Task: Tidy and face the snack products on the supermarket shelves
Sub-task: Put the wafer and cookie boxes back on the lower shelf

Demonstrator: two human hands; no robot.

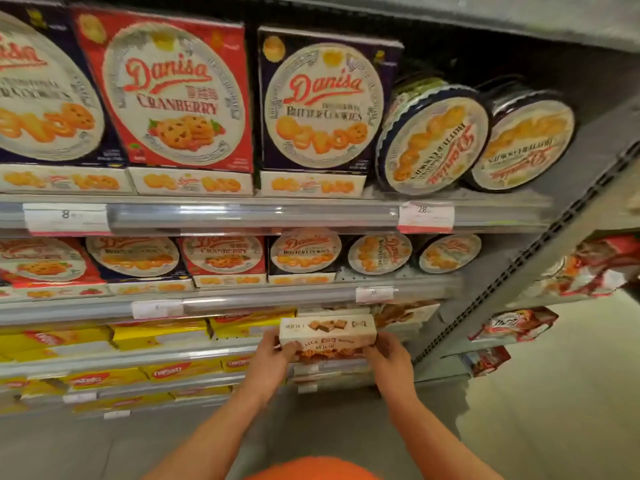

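standing in front of the third shelf (194,355) from the top, the wafer box (327,336) lies with its long axis left to right, just proud of the row behind. the left hand (275,353) and right hand (388,358) clamp its two short ends, equally near, so the push goes straight back.

- Three square Danisa boxes (180,95) are standing on the top shelf (242,216).
- Two round Danisa tins (433,140) are leaning beside them.
- Two hands (277,355) are holding one cream wafer box (327,332).
- Two round tins (379,252) are showing on the second shelf.
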